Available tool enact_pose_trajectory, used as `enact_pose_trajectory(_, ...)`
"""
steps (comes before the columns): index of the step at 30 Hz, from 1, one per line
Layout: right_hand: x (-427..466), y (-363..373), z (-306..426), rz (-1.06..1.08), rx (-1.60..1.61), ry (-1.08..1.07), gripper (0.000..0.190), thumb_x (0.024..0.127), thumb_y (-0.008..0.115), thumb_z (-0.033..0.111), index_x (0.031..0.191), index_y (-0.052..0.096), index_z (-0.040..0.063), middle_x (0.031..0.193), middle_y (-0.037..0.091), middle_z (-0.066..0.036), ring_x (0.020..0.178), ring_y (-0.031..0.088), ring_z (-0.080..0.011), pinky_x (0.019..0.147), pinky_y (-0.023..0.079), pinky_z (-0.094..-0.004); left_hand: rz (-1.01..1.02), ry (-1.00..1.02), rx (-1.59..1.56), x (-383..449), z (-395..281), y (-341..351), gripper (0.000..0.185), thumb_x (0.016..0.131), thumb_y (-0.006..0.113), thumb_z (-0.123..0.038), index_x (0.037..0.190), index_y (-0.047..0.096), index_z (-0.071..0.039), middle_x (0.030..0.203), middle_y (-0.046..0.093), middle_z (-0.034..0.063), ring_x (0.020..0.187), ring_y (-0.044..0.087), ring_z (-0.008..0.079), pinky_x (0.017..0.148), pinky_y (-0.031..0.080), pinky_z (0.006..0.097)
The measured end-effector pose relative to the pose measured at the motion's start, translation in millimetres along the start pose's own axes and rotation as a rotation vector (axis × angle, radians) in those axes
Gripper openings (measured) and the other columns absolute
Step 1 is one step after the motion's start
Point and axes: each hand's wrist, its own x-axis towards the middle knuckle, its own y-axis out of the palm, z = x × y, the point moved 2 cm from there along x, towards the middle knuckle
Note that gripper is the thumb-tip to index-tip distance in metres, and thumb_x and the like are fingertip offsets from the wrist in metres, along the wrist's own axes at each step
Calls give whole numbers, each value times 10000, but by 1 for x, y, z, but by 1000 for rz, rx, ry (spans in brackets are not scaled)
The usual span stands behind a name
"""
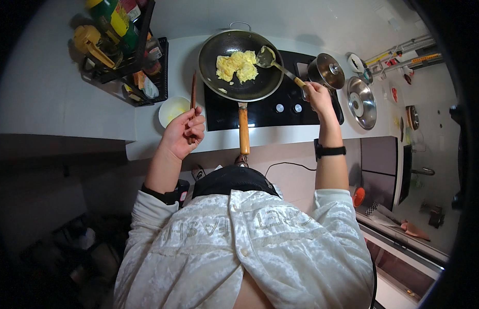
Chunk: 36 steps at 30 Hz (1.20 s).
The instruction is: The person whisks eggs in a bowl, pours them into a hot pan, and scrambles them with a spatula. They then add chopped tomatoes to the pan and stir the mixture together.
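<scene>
My left hand point(186, 131) holds a pair of brown chopsticks point(193, 89) upright, left of the wok and beside a white bowl point(174, 111) with yellow egg residue inside. In my right hand point(318, 96) is the handle of a metal ladle point(265, 58), its bowl smeared with egg and resting over the right side of the wok. The dark wok point(230, 90) sits on the hob, its wooden handle point(244, 129) pointing towards me. Cooked scrambled egg point(237, 66) lies in its middle, with small scraps nearer the front rim.
The black glass hob point(262, 116) has two silver knobs. A lidded steel pot point(326, 71) stands at its right, then a steel basin point(361, 102) on the white counter. At left, a black rack point(163, 73) holds bottles and packets. Utensils hang from a wall rail point(403, 56).
</scene>
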Motion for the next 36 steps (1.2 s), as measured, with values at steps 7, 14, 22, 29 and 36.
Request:
enact_pose_trajectory(7, -12, 70, -8, 400, 608, 197, 359, 1037, 494, 296, 1331, 565, 103, 693, 483, 59, 489, 322, -24, 463, 261, -182, 8, 29, -2, -6, -3, -3, 190, 1057, 417, -189, 1033, 542, -49, 660, 358, -39, 500, 304, 39, 497, 344, 169)
enact_pose_trajectory(14, -73, 42, 9, 272, 246, -249, 343, 984, 589, 141, 1317, 603, 59, 817, 590, -1, 717, 538, -85, 616, 451, -235, -7, 34, -8, -5, -5, 3, 189, 1057, 415, -185, 1027, 543, -49, 661, 356, -40, 501, 296, 40, 493, 330, 170)
enact_pose_trajectory(22, -146, 24, 33, 87, -341, -330, 366, 899, 642, -6, 1257, 641, 71, 964, 638, -123, 878, 654, -217, 804, 527, -318, -10, 12, 22, 1, -4, 10, 184, 1055, 416, -183, 1027, 540, -50, 656, 359, -39, 499, 297, 43, 493, 330, 171)
enact_pose_trajectory(29, -129, 53, 21, -104, -221, -353, 349, 915, 621, 12, 1261, 634, 53, 928, 638, -135, 834, 641, -213, 750, 503, -303, 17, -42, 42, 6, -4, 15, 193, 1056, 409, -186, 1030, 542, -48, 656, 358, -35, 497, 303, 45, 497, 344, 173)
enact_pose_trajectory(36, -128, 104, -12, -41, -286, -290, 543, 852, 698, 97, 1362, 516, 147, 1080, 645, -207, 1012, 640, -363, 868, 521, -408, 69, -119, 54, 8, -7, 18, 220, 1066, 402, -211, 1057, 530, -33, 681, 356, -27, 506, 325, 48, 490, 360, 173)
